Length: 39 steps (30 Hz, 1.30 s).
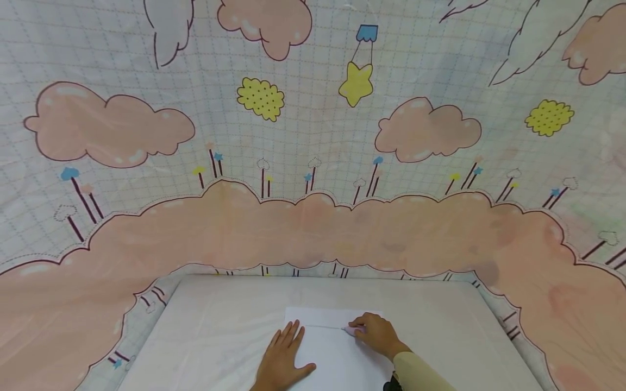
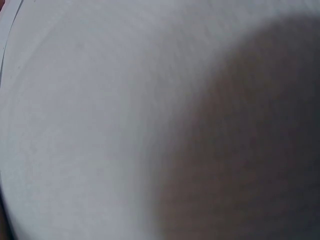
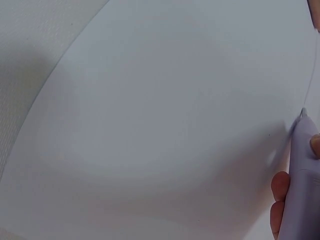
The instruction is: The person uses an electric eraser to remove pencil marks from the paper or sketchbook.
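Note:
A white sheet of paper (image 1: 337, 358) lies on the white tabletop. On its left edge my left hand (image 1: 281, 358) rests flat, fingers spread and thumb out over the sheet. My right hand (image 1: 379, 334) grips a lilac utility knife (image 3: 302, 170) with a thick body, its small metallic tip against the paper. From that tip a thin line (image 1: 323, 327) runs left across the upper part of the sheet towards the left fingertips. In the right wrist view, fingertips (image 3: 280, 187) wrap the knife's side. The left wrist view shows mostly pale surface and a blurred dark shape.
The white table (image 1: 220, 315) reaches back to a cloth backdrop (image 1: 342, 233) printed with clouds, stars and a grid, which hangs behind it and spreads down both sides. A light yellow sleeve (image 1: 420, 372) covers the right forearm, with a black item by the wrist.

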Tool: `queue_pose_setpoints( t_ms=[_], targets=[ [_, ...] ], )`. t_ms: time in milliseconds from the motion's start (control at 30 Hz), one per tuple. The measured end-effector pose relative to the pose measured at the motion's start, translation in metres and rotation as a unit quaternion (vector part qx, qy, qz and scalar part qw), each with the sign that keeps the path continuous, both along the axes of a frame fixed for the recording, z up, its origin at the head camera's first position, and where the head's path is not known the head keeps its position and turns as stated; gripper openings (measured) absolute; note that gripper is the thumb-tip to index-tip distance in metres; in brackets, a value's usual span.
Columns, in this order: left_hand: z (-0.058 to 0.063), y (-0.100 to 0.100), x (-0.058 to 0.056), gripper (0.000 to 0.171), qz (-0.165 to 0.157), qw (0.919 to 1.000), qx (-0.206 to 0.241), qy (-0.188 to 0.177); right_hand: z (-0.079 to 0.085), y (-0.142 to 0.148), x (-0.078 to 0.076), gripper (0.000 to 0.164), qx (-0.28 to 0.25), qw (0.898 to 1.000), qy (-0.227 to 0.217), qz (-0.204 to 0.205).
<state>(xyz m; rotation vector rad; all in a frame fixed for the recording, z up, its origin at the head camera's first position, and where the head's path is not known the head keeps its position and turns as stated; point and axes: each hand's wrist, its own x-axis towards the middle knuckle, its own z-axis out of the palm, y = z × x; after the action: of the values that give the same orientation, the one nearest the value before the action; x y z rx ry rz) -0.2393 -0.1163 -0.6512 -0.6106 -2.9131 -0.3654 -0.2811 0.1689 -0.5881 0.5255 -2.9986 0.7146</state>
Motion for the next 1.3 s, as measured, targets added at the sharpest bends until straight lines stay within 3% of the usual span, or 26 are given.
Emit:
queue_pose_setpoints(
  t_ms=[733,1300],
  targets=[
    [0.0002,0.0029,0.0025,0.1,0.002,1.0,-0.008,-0.001,-0.0049,-0.0065,-0.0011,0.016,0.003,1.0,0.009,0.005],
    [-0.0009,0.0004,0.0009,0.098,0.0,0.9998,-0.001,0.018,-0.0024,-0.0047,-0.0036,0.015,0.001,1.0,0.013,0.009]
  ],
)
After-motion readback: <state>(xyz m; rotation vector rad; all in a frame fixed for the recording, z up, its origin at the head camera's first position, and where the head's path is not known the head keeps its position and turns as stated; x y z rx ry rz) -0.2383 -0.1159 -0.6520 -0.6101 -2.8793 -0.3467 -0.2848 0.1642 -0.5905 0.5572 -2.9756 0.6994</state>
